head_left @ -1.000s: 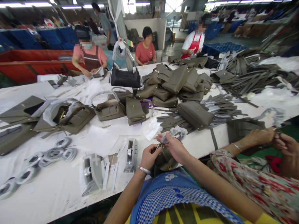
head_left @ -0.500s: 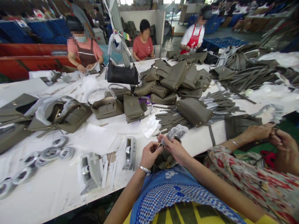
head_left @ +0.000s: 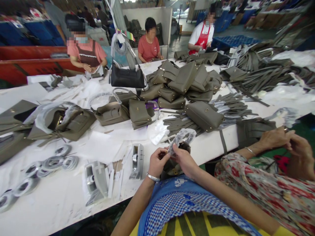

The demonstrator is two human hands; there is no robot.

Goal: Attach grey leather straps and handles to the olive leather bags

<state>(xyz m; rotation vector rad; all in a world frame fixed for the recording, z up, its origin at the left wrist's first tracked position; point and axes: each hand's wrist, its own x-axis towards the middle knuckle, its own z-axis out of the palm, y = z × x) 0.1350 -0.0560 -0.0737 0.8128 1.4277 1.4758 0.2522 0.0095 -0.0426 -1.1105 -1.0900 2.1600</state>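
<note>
Close to my apron, an olive-green handbag (head_left: 173, 169) is partly hidden beneath my hands. My right hand (head_left: 184, 159) is closed on the bag's handle (head_left: 186, 134), which is wrapped in clear plastic and loops up above the fingers. Thumb and fingers of my left hand (head_left: 157, 162) are pinched together right beside it; what they hold is too small and covered to name. A silver bracelet (head_left: 153, 177) circles my left wrist. On the table just beyond my left hand stands a grey tape dispenser (head_left: 136, 161).
A second tape dispenser (head_left: 95, 182) and several tape rolls (head_left: 52, 161) lie left on the white table (head_left: 61, 200). Olive bags (head_left: 183, 80) are heaped mid-table, with straps (head_left: 232, 106) beside them. A black bag (head_left: 127, 78) hangs ahead. At right, a co-worker's hands (head_left: 283, 139) work close by.
The plastic-wrapped handle has risen into a clearer loop above my right hand. My fingers have come closer together, and the gold-coloured piece seen between them before is now mostly covered.
</note>
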